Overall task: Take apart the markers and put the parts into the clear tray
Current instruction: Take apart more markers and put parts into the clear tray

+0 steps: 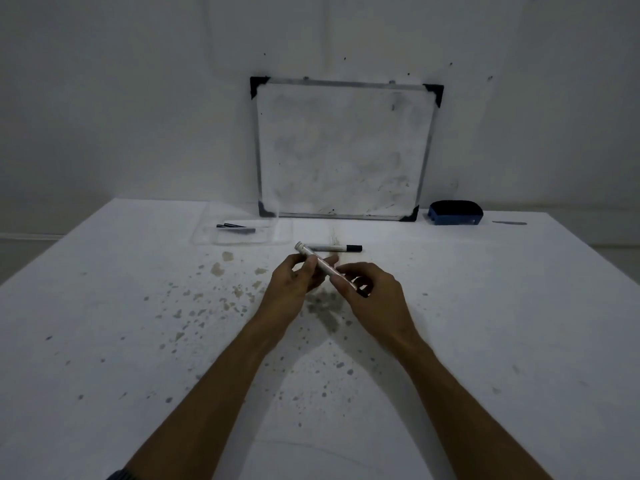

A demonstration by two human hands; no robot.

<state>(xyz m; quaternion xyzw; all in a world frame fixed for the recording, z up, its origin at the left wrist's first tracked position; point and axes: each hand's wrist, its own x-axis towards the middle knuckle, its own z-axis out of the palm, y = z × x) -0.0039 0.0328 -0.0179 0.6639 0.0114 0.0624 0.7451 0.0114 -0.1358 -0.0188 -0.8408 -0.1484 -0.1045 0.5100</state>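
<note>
While L hand [294, 278] grips marker [320, 264], R hand [367, 289] pinches cap end (tilted)

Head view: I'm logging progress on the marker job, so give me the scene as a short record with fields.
held item: white-barrelled marker, gripped by both hands above the table
left hand: on the marker's far end
right hand: on its near end
clear plastic tray: holds dark marker parts
waiting: second white marker with black cap, lying on the stained white table
backdrop: smudged whiteboard, blue eraser
</note>
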